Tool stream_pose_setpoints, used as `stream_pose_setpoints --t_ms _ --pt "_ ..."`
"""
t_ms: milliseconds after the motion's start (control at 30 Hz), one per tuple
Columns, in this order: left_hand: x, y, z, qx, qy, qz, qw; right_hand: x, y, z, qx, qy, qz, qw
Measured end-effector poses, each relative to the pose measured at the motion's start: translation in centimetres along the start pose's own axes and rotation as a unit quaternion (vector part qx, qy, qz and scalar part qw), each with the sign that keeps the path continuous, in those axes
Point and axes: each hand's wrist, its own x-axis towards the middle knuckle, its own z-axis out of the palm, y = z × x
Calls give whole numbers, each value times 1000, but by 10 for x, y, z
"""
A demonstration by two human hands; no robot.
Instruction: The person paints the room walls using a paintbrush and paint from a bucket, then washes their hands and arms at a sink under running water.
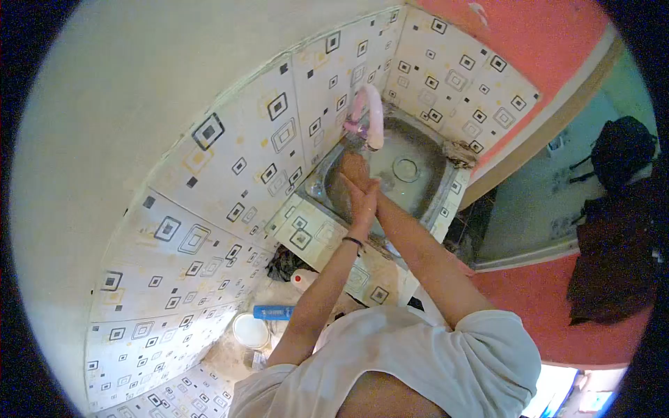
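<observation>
Over the sink [435, 198] my two hands are together. My right hand [354, 166] is under the pink tap [375, 115], at the basin's left side; its fingers point down and are too blurred to make out. My left hand [361, 200] is closed around my right wrist, thumb on one side and fingers on the other. A dark bracelet [353, 241] circles my left wrist. Whether water is running from the spout is hard to see. Farther right in the basin lies the round drain [405, 169].
Patterned tiles [261, 139] cover the wall and sink ledge. Below left are a white bucket lid [250, 330], a blue box [272, 312], a white bottle with a red cap [302, 279] and a black plastic bag [284, 263]. A dark bag [622, 153] hangs at the right.
</observation>
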Motion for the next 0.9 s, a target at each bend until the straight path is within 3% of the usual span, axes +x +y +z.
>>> stream_pose_setpoints --t_ms 133,233,333,433,533,600,667,767,900 --pt "-42 14 1 -102 -51 -131 985 28 -5 16 7 -7 -16 1000" --pt "-17 11 -13 -220 -163 -307 911 31 -6 20 16 -2 -31 999" --pt "43 -11 -30 -337 -213 -181 899 36 -3 13 21 16 -36 999" --pt "37 -10 -13 -321 -80 -197 923 40 -7 14 26 24 -43 998" --pt "-29 18 -5 -210 -125 -243 939 31 -10 17 28 24 -49 998" --pt "-66 33 -1 -112 -153 -212 959 21 -14 27 30 23 -55 998" --pt "-66 36 -3 -92 -192 -236 948 21 -16 21 27 22 -62 997" --pt "-7 22 -20 -194 -246 -326 892 31 -16 16 29 26 -66 997" --pt "72 -24 -41 -326 -127 -238 906 43 -14 11 29 48 -66 996"
